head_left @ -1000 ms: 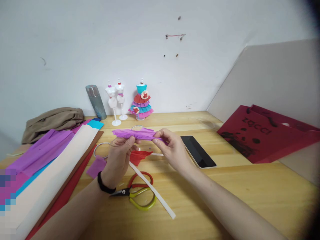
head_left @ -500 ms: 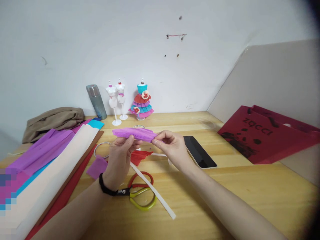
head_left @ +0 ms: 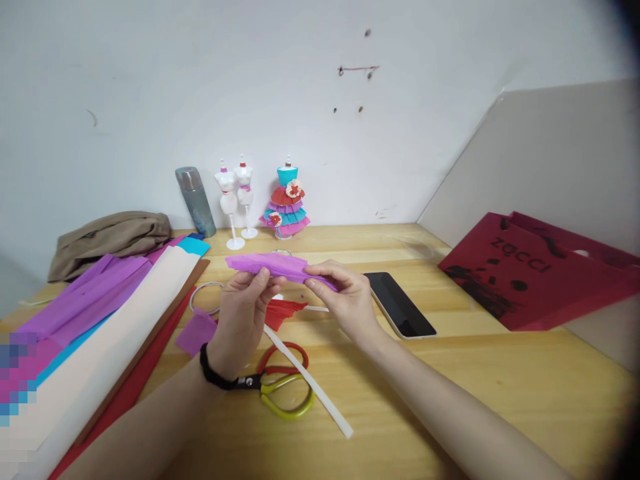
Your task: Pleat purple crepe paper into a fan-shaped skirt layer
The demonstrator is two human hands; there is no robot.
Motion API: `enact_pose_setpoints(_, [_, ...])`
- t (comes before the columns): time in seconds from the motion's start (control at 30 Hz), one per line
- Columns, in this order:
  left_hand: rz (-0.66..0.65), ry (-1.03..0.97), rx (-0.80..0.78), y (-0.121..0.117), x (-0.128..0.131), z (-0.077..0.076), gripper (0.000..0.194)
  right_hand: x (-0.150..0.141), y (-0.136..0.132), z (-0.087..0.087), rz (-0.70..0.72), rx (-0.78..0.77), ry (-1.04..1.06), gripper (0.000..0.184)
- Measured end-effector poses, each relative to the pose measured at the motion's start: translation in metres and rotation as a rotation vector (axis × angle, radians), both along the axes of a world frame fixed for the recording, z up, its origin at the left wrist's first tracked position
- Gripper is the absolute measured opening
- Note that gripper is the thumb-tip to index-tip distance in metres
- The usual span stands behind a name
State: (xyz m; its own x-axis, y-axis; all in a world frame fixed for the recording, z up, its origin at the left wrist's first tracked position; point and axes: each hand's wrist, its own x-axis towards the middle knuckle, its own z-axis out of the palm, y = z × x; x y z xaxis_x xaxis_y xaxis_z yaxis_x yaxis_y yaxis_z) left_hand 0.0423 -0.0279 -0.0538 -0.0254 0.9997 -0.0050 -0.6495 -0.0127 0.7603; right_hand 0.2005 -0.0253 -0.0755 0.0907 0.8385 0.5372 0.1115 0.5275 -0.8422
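Note:
A gathered strip of purple crepe paper (head_left: 273, 265) is held above the table between both hands. My left hand (head_left: 245, 303) pinches its underside and middle with the thumb, and a black band circles that wrist. My right hand (head_left: 343, 290) grips the strip's right end between thumb and fingers. Below them lie a pleated red paper piece (head_left: 284, 313), partly covered by my left hand, and a white strip (head_left: 310, 383). The white strip crosses over scissors (head_left: 287, 383) with red and yellow handles. A small purple paper square (head_left: 197, 332) rests left of my left wrist.
Layered paper sheets (head_left: 125, 333) and brown cloth (head_left: 110, 243) cover the left side. At the back stand a flask (head_left: 195, 202), two white mini mannequins (head_left: 229, 203) and one in a ruffled paper dress (head_left: 287, 207). A phone (head_left: 400, 305) and red bag (head_left: 530, 273) lie right.
My right fingers have shifted along the purple paper, so a bit of its end now shows past them. The left hand keeps its pinch. The view has turned slightly.

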Motion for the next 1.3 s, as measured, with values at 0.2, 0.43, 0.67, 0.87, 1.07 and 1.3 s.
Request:
enact_pose_setpoints(0.2, [-0.026,0.0,0.056,0.001,0.0,-0.001,0.017,0.001,0.001,-0.001,-0.029,0.037,-0.016,0.014])
enact_pose_setpoints(0.43, [-0.045,0.017,0.104,0.002,-0.002,-0.004,0.017,0.0,-0.002,0.002,-0.032,0.084,-0.038,0.016])
enact_pose_setpoints(0.67, [-0.044,0.113,0.157,0.004,-0.004,-0.002,0.02,0.0,-0.002,0.002,-0.051,0.121,-0.094,0.014])
enact_pose_setpoints(0.87, [-0.05,0.127,0.165,0.004,-0.004,-0.003,0.021,0.0,-0.001,0.001,-0.075,0.136,-0.153,0.011])
enact_pose_setpoints(1.07, [-0.017,0.18,0.213,0.006,-0.005,-0.005,0.019,0.001,-0.004,0.003,-0.099,0.162,-0.209,0.01])
enact_pose_setpoints(1.3, [0.035,0.283,0.278,0.012,-0.01,-0.009,0.009,0.001,-0.006,0.006,-0.11,0.233,-0.215,0.013])
